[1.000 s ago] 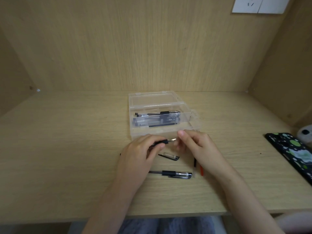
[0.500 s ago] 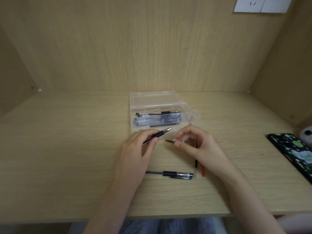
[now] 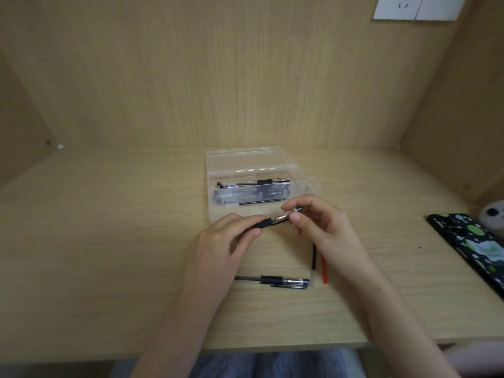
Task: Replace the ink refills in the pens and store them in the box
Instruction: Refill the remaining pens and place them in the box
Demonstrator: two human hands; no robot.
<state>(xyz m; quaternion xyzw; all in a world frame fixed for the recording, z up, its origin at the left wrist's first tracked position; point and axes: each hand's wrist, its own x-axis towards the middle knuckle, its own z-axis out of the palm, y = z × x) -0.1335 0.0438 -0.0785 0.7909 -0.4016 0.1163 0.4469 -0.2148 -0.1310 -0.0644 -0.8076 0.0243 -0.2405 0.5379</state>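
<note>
My left hand [image 3: 226, 241] grips a black pen [image 3: 266, 223] by its barrel, tip pointing right and slightly up. My right hand [image 3: 321, 225] pinches a clear pen cap [image 3: 296, 211] over that tip. Just behind both hands stands the clear plastic box [image 3: 218, 214], lid open, with several pens [image 3: 253, 184] and a loose refill inside. A capped black pen [image 3: 283, 282] lies on the desk near my left wrist. Next to my right wrist lie a black refill [image 3: 314, 257] and a red refill [image 3: 324, 271].
A phone in a black case with green spots [image 3: 471, 246] lies at the desk's right edge, with a small white object [image 3: 493, 214] behind it. Wooden walls close in the desk at the back and both sides. A white wall socket [image 3: 417, 6] sits high on the back wall.
My right hand picked up the clear cap from the desk and brought it onto the pen tip. My left hand tilted the pen's tip upward toward it.
</note>
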